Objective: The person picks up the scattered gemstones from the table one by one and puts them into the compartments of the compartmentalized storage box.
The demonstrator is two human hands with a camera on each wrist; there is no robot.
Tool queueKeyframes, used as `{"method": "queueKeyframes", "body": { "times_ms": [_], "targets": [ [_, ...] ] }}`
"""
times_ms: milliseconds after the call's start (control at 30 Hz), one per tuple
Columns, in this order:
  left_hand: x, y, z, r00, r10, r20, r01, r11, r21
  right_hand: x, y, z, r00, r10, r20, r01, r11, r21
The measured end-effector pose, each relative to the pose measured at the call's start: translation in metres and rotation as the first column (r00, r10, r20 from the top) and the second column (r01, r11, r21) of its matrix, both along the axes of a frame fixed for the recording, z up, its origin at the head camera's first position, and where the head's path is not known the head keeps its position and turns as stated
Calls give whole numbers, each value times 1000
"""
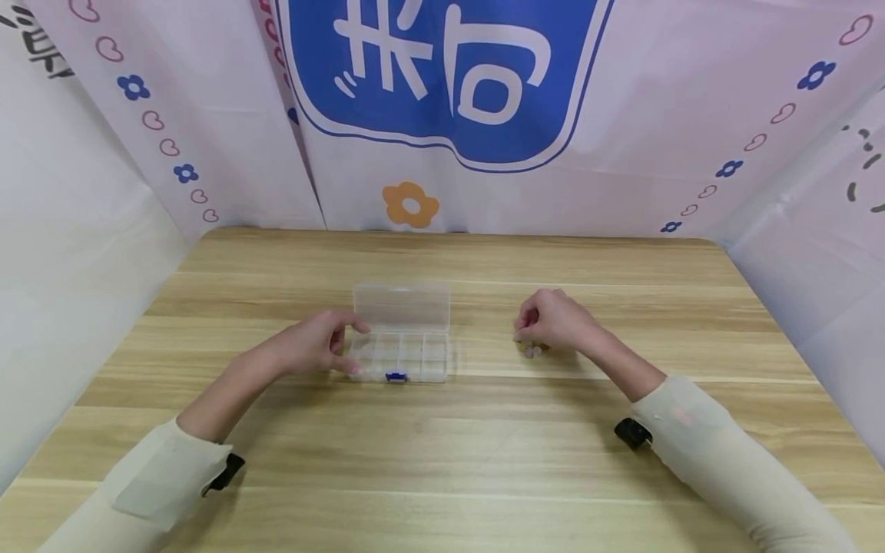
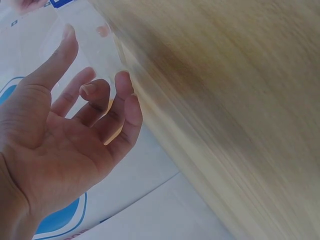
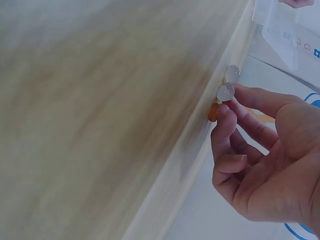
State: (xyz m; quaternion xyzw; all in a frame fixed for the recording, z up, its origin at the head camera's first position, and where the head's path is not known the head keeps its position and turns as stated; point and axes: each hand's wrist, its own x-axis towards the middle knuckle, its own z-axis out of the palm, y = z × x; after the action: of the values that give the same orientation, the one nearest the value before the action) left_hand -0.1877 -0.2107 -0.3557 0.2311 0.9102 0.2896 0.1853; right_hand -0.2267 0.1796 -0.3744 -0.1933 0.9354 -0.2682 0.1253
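A clear plastic compartment box (image 1: 399, 355) stands on the table, its see-through lid (image 1: 402, 307) raised at the back and a blue latch (image 1: 396, 377) at the front. My left hand (image 1: 319, 342) holds the box's left end, thumb at the front corner and forefinger at the back edge. To the right of the box my right hand (image 1: 556, 319) is down at a small cluster of marbles. Its curled thumb and forefinger pinch at a clear marble (image 3: 226, 92). Another clear marble (image 3: 232, 73) and an orange marble (image 3: 213, 112) lie close beside the fingertips.
The wood-grain table (image 1: 442, 461) reaches back to a white printed cloth (image 1: 242, 153) with a blue sign and flowers. A dark wrist device (image 1: 224, 473) sits under the left sleeve, another dark device (image 1: 632, 433) under the right.
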Motion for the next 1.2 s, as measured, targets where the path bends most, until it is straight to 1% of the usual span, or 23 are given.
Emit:
{"method": "queueKeyframes", "body": {
  "times_ms": [167,467,700,967,1100,1200],
  "targets": [
    [0,-1,-1,1000,1,-3,-1,1000,-4,-1,-3,1,1000,1,21,-2,1000,15],
    [0,0,0,1000,3,5,-3,1000,-9,-1,-4,3,1000,1,21,-2,999,37],
    [0,0,0,1000,2,7,-2,1000,-13,-1,-2,3,1000,4,30,-5,1000,21],
    [0,0,0,1000,5,7,-5,1000,-21,-1,-4,3,1000,7,21,-8,1000,22],
    [0,-1,-1,1000,4,5,-4,1000,-15,-1,-5,3,1000,15,23,-15,1000,-1],
    [0,-1,-1,1000,3,4,-3,1000,-13,-1,-7,3,999,13,42,-12,1000,-28]
  ]
}}
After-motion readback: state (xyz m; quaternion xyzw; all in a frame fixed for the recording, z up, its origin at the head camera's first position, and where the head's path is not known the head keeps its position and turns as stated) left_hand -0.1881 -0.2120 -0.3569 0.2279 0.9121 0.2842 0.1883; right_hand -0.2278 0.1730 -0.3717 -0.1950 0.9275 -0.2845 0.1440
